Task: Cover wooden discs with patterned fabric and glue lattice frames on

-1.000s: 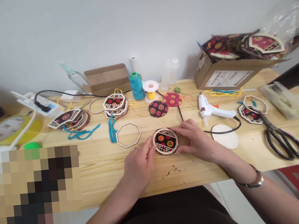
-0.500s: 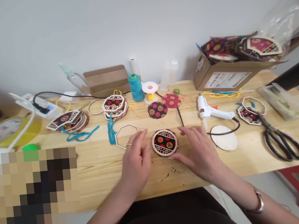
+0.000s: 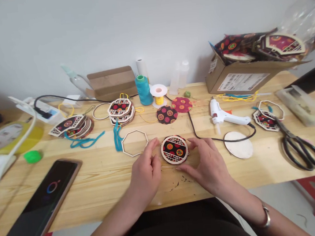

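A round ornament (image 3: 174, 150) lies flat on the wooden table, dark patterned fabric showing through its pale lattice frame. My left hand (image 3: 147, 166) rests just left of it, index finger stretched forward and the others loosely bent, with nothing in them. On the other side is my right hand (image 3: 208, 161), thumb and fingers spread about the disc's right edge; whether they touch it I cannot tell. An octagonal wooden frame (image 3: 122, 143) lies beyond my left hand. A black fabric circle (image 3: 167, 115) and a pink one (image 3: 182, 104) lie behind the ornament.
A white glue gun (image 3: 229, 117) with a black cord, a pale disc (image 3: 238, 145) and scissors (image 3: 300, 146) lie to the right. Behind stand teal thread (image 3: 144, 91), a yellow spool (image 3: 159, 99) and a filled carton (image 3: 239, 81). A phone (image 3: 41, 209) lies at the left edge.
My right hand's fingers have drawn slightly nearer the round ornament, and my left hand has barely shifted. The ornament stays on the table; the view has turned a little.
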